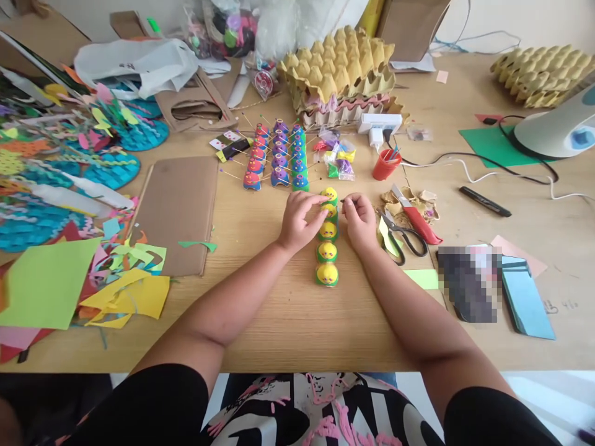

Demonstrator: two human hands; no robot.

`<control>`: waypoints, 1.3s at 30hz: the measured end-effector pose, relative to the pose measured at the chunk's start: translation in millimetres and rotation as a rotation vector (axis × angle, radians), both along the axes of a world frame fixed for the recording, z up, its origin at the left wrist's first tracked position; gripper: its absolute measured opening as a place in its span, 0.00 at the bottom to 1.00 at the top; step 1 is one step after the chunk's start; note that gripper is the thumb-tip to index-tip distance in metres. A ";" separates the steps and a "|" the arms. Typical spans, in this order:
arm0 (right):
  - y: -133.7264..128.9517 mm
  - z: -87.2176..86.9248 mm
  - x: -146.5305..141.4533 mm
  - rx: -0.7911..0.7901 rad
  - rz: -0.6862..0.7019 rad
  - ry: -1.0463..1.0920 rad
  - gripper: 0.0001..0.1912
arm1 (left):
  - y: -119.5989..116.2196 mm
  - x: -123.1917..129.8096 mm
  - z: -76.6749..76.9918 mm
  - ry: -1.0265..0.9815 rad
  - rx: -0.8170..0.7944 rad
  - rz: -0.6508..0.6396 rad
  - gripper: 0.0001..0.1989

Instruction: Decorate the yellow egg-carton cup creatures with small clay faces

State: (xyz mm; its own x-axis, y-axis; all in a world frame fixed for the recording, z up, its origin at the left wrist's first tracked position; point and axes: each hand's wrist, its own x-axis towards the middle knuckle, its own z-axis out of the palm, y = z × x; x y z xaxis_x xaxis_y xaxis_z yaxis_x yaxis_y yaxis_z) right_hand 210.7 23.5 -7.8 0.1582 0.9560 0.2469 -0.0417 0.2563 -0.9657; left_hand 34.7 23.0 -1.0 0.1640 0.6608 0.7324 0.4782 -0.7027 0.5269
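The left hand (pixel 297 220) rests parted fingers on the yellow-green egg-carton strip (pixel 328 231); the right hand (pixel 361 220), fingers curled, pinches what seems a dark pen (pixel 343 201).

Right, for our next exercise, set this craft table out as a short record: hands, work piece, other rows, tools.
Left hand: fingers at the far end of the yellow-and-green strip
Right hand: beside the strip, pinching a dark-tipped item, mostly hidden
Work piece: five domes in a line
Other rows: three colored strips, standing beyond the left hand
Tools: scissors and red-handled knife, right of the right hand
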 end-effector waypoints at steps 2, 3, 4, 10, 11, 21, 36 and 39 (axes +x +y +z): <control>0.5 0.2 1.4 -0.015 0.015 0.008 0.23 | 2.7 1.1 1.0 0.026 -0.011 -0.022 0.14; 0.3 0.9 1.3 -0.027 0.018 0.007 0.25 | 4.1 2.0 1.2 0.035 -0.027 -0.027 0.15; -0.2 2.3 0.7 -0.039 0.024 -0.001 0.27 | 5.1 2.7 1.2 0.034 -0.035 -0.036 0.17; -8.4 16.7 -5.7 -0.022 0.074 -0.164 0.35 | 5.8 2.7 -0.7 0.066 -0.122 -0.046 0.18; -9.3 18.2 -6.2 -0.012 0.076 -0.183 0.35 | 5.9 2.4 -0.7 0.064 -0.138 -0.045 0.19; -9.9 15.9 -5.3 0.021 0.125 -0.228 0.36 | 9.1 3.8 -4.7 -0.022 -0.181 -0.106 0.14; -4.3 3.4 -4.1 0.006 0.170 -0.001 0.26 | 8.7 3.8 -3.3 -0.106 -0.235 -0.034 0.21; -4.4 3.3 -3.4 0.003 0.163 0.006 0.21 | 9.0 4.6 -4.0 -0.109 -0.233 -0.030 0.22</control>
State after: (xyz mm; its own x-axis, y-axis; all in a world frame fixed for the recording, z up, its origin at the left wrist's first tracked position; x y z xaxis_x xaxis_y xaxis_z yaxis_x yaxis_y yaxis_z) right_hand 207.4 19.1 -4.5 0.0027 0.9685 0.2492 -0.0887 0.2484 -0.9646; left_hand 39.3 32.0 -5.0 0.1144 0.8098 0.5755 0.3906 -0.5693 0.7234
